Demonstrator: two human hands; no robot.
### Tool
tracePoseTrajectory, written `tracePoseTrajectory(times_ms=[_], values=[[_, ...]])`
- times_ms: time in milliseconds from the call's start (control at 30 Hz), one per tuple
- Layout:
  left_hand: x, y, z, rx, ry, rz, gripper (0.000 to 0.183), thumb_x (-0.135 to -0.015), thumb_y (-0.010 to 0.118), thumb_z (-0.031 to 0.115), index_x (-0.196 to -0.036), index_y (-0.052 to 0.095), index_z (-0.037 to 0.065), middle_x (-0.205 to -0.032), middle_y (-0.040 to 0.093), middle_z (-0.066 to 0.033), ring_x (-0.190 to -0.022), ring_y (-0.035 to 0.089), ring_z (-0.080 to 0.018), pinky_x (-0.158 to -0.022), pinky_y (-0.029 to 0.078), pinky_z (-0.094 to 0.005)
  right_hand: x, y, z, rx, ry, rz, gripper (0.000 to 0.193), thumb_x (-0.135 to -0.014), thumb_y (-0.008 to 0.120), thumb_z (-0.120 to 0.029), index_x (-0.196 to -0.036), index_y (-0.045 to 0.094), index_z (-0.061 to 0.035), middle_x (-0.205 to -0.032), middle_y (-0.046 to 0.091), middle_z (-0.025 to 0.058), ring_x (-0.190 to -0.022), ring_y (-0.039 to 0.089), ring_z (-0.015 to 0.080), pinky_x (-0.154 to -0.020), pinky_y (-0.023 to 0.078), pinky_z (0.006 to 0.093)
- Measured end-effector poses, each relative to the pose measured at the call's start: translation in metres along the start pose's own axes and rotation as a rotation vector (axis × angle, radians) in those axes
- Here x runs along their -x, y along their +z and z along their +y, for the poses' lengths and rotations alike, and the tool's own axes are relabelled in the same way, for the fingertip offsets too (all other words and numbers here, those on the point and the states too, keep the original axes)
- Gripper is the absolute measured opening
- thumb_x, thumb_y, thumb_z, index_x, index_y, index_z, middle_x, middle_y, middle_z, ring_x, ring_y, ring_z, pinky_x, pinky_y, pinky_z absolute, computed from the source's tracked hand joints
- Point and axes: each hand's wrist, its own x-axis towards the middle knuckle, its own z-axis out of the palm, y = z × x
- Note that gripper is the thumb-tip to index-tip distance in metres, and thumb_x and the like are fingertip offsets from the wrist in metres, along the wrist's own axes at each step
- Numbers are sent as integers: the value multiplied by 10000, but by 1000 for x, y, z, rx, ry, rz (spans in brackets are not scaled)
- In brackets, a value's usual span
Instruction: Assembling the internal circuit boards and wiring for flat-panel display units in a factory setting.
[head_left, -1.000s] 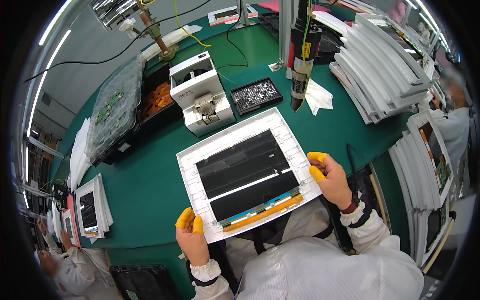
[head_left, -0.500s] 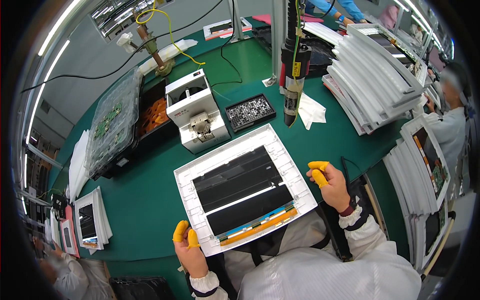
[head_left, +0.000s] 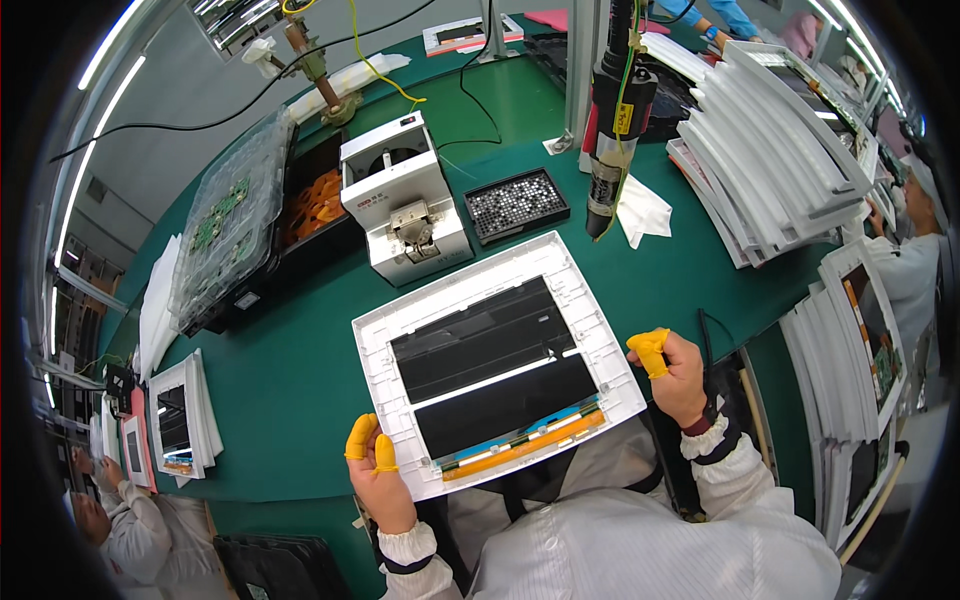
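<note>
- The white-framed panel (head_left: 520, 375) lies at the near edge of the green surface (head_left: 280, 400), slightly tilted, its lower edge reaching over the person's lap; a long orange strip (head_left: 530, 450) runs along its lower side.
- The left grip (head_left: 378, 465), finger and thumb capped in yellow and slightly parted, is at the panel's lower-left edge; I cannot tell whether it bears any weight.
- The right grip (head_left: 668, 368) is raised just off the panel's right side, thumb and finger pressed together; whether something small sits between them is unclear.
- Just beyond the panel's far edge stand a white machine (head_left: 395, 195) and a black tray (head_left: 526, 229) of small shiny pieces, crowding that side.
- A black-bodied power tool (head_left: 608, 150) hangs beyond the upper right corner, partly in front of a white cloth (head_left: 648, 215).
- A tall stack of white frames (head_left: 760, 160) blocks the far right; another stack (head_left: 830, 350) stands nearer.
- At left, a clear tray (head_left: 225, 215) with green boards leans beside a dark bin holding orange parts (head_left: 318, 205).
- Co-workers sit at lower left (head_left: 140, 530) and right (head_left: 905, 260).
</note>
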Motion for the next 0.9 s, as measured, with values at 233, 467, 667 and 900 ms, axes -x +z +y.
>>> tracePoseTrajectory(times_ms=[233, 467, 667, 900], values=[[1, -2, -1, 43, -7, 0, 325, -948, 572, 35, -1253, 487, -40, -1180, 588, -125, -1075, 572, -175, -965, 452, -273, -1, 2, -1, 48, -38, 3, 131, -810, 590, 39, -919, 659, 14, -784, 662, 108, -698, 652, 225, -624, 488, 284], [4, -3, -1, 41, 12, -4, 322, -943, 579, 33, -1244, 492, -44, -1165, 596, -123, -1068, 577, -176, -957, 458, -276, 0, 4, 2, 73, -69, 2, 194, -755, 569, 57, -918, 660, 5, -776, 644, 114, -661, 614, 241, -589, 450, 293], [4, -6, -3, 57, 18, -18, 319, -943, 574, 27, -1243, 493, -46, -1168, 595, -125, -1069, 577, -176, -954, 459, -277, 0, 5, 2, 83, -77, 10, 175, -747, 606, 29, -908, 663, -6, -751, 627, 114, -648, 602, 256, -579, 438, 303], [3, -1, 1, 27, 2, 8, 323, -939, 561, 1, -1253, 495, -40, -1167, 594, -127, -1065, 579, -180, -960, 457, -283, -3, 4, -1, 139, -108, 9, 161, -740, 732, -86, -868, 665, -15, -744, 603, 116, -648, 580, 290, -580, 437, 342]])
